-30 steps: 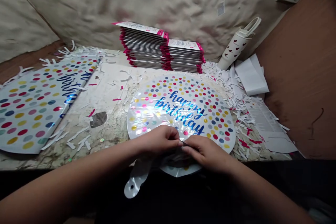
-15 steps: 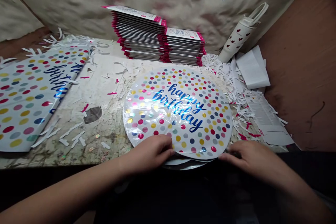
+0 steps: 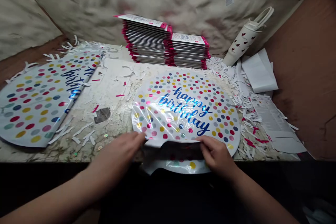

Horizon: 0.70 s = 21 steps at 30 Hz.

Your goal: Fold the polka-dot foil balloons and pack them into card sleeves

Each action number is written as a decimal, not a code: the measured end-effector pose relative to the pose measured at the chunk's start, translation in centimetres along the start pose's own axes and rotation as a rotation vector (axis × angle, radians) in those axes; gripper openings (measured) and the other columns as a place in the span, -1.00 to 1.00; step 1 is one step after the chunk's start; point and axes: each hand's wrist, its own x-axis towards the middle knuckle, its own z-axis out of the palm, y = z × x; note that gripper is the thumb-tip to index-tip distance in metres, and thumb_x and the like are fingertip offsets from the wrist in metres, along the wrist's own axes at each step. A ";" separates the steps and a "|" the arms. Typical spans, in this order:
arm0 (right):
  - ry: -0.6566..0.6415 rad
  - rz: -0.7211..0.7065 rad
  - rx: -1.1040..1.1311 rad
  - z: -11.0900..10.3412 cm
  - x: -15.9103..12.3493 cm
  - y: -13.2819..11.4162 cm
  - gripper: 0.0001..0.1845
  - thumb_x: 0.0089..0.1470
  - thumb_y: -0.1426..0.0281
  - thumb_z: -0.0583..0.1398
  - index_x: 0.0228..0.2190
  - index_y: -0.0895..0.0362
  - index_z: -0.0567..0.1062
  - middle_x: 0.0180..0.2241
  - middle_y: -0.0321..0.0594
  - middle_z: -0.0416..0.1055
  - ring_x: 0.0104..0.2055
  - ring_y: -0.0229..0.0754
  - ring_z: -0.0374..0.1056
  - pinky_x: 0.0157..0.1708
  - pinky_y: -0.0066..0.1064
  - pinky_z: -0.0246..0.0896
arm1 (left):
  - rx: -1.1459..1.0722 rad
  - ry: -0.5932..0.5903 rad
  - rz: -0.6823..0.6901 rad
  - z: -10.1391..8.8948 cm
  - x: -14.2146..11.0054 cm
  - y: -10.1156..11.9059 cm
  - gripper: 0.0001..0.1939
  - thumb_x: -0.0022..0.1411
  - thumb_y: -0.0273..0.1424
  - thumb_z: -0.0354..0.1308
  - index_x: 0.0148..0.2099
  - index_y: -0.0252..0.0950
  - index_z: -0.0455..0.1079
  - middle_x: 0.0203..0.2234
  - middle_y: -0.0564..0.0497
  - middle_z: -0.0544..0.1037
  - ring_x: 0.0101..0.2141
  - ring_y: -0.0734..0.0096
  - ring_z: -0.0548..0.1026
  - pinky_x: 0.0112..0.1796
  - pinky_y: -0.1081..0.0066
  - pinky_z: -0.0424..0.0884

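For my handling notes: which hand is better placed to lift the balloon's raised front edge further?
Probably the right hand: its fingers lie on the raised edge of the foil balloon, near its middle. The left hand reaches it only with its fingertips, towards the edge's end.

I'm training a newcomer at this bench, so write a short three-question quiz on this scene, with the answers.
1. True or false: the left hand and the right hand both touch the near edge of the round foil balloon.
2. What stands to the right of the stacks of pink-edged packets?
A) a white heart-print bottle
B) a pair of scissors
C) a roll of tape
3. Fill in the gap: the second dotted foil balloon lies to the ___ of the hands.

Key: 1 true; 2 A; 3 left.
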 end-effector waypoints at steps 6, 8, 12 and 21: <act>0.010 -0.258 0.013 0.0 -1.5 -0.4 -0.63 -0.01 0.60 0.03 -0.16 0.08 0.38 -0.29 -0.19 0.48 -0.21 -0.17 0.40 -0.24 -0.33 0.33 | -0.024 0.276 0.093 0.0 0.6 -4.1 -0.20 0.15 -0.24 0.10 0.31 -0.25 -0.25 0.20 -0.22 0.09 0.17 0.00 0.09 0.12 -0.01 0.02; -0.116 -0.373 -0.095 0.0 -1.7 -0.2 -0.45 -0.12 0.63 0.04 -0.03 0.11 0.33 -0.10 -0.12 0.42 0.00 -0.06 0.30 -0.05 -0.18 0.26 | -0.076 0.142 0.219 1.7 1.9 -4.4 -0.30 0.19 -0.39 0.01 0.31 -0.19 -0.21 0.19 -0.14 0.15 0.18 0.07 0.10 0.14 -0.04 -0.03; -0.112 -0.139 -0.397 -2.2 -2.3 3.7 -0.27 -0.15 0.66 -0.01 0.14 0.23 0.16 0.12 0.00 0.21 0.18 -0.01 0.09 0.08 -0.06 0.14 | -0.187 -0.006 0.368 4.7 2.9 -5.4 -0.52 0.20 -0.50 -0.10 0.14 -0.02 0.24 0.08 0.08 0.35 0.13 0.23 0.22 0.12 0.17 0.13; -0.213 0.074 -0.265 -9.0 -1.0 10.5 -0.51 0.05 0.45 0.07 0.05 0.01 0.32 0.11 -0.19 0.22 0.19 -0.04 0.07 0.18 0.02 -0.13 | -0.175 -0.084 0.252 2.7 2.9 -7.1 -0.41 0.15 -0.44 -0.03 0.25 -0.12 0.06 0.21 0.02 0.11 0.17 0.16 0.12 0.12 0.19 0.13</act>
